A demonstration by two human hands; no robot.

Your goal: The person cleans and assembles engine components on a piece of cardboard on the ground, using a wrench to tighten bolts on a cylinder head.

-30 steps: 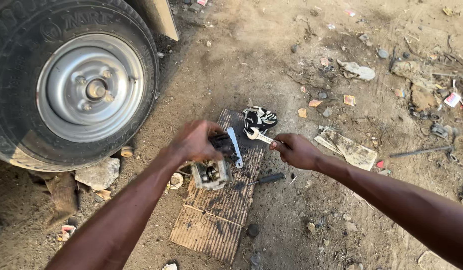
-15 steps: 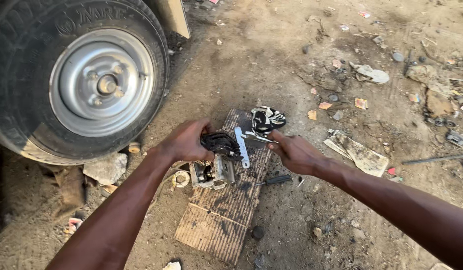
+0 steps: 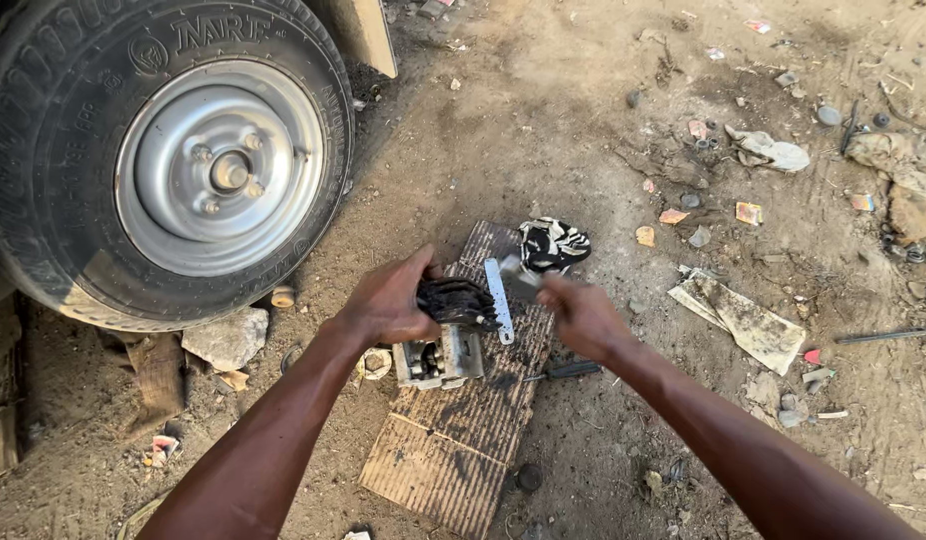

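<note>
Over one sheet of corrugated cardboard [image 3: 453, 440] lying on the dirt ground, two bare hands work at a greasy metal part. One left hand [image 3: 388, 300] has its fingers clenched around a dark, ribbed, grimy component [image 3: 461, 300], held just above the cardboard's upper half. One right hand [image 3: 581, 315] has its fingers closed on the end of a flat silver wrench [image 3: 500, 298], whose shaft lies against the dark component; the tool's end in the hand is blurred. Directly below the component, resting on the cardboard, sits one pale metal housing [image 3: 438, 358]. One dark screwdriver-like tool [image 3: 563, 371] lies at the cardboard's right edge. One black-and-white striped rag [image 3: 553, 243] lies by the cardboard's top corner. Up and left of the cardboard stands one vehicle wheel [image 3: 173, 150] with a silver rim.
</note>
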